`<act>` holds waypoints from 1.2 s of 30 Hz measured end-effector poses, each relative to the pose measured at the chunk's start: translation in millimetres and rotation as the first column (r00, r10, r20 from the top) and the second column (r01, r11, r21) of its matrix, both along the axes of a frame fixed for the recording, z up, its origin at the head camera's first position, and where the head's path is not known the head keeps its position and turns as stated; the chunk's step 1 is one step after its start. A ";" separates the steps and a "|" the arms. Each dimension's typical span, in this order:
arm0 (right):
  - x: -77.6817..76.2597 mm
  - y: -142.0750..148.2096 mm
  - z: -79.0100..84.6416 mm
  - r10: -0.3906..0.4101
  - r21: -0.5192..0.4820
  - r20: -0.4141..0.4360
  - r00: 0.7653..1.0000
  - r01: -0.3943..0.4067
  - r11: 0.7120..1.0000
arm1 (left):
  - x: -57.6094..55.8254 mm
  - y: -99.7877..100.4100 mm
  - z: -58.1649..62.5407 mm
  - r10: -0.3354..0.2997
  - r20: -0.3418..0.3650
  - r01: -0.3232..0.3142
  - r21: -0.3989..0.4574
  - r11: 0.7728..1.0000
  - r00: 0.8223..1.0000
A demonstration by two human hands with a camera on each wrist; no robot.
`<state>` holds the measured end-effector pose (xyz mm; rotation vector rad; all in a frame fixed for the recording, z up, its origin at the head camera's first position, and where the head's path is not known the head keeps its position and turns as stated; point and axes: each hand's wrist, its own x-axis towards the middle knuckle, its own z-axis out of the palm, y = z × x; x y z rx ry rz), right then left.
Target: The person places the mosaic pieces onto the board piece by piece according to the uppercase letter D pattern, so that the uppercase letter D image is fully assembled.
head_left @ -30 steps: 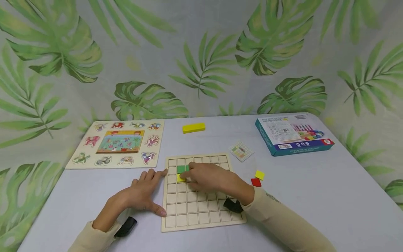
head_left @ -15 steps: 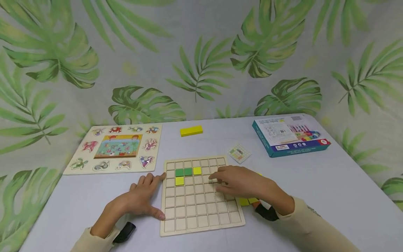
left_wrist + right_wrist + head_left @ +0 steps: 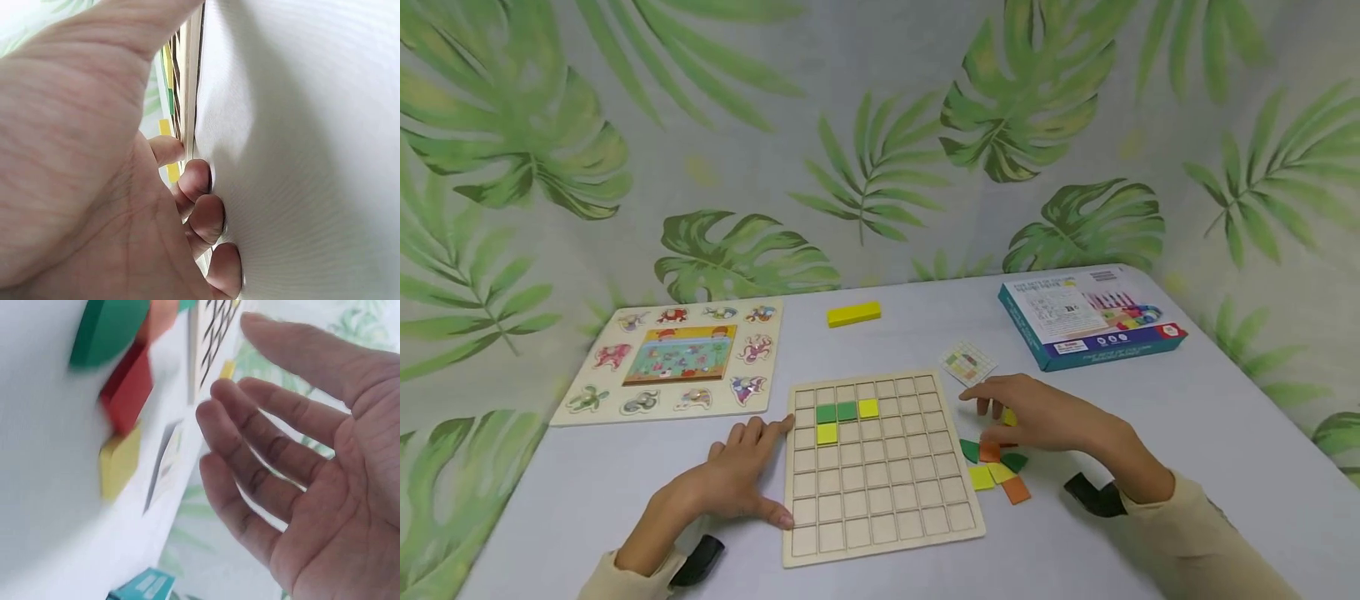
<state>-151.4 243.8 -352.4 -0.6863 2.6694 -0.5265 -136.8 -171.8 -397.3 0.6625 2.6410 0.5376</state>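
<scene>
Tiles (image 3: 981,477) lie loose on the tabletop (image 3: 917,333) beside the gridded board (image 3: 883,500), partly under the right hand (image 3: 1048,417), which is empty, its fingers relaxed. The left hand (image 3: 737,477) grips nothing; outspread thumb and forefinger touch the board's left edge. The loose pieces appear light, stiff and smooth, likely to slide; a fingertip pinch on opposite edges is judged suitable.

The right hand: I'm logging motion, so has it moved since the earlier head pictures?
Yes: the right hand has moved right, from over the grid board to beyond its right-hand edge.
</scene>
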 end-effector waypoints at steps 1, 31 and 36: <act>-2.4 1.9 0.1 -0.004 0.003 -0.002 1.000 0.004 1.000 | 0.0 -0.8 -0.2 0.000 -0.006 0.000 -0.002 1.000 1.000; -21.2 31.7 -11.8 -0.073 0.072 0.024 0.997 0.071 0.995 | 1.4 -1.4 5.1 -0.020 -0.024 0.020 0.005 1.000 1.000; -22.4 31.6 -14.8 -0.066 0.086 0.015 0.998 0.064 0.994 | 0.8 -1.0 4.1 -0.015 -0.010 0.015 0.004 1.000 1.000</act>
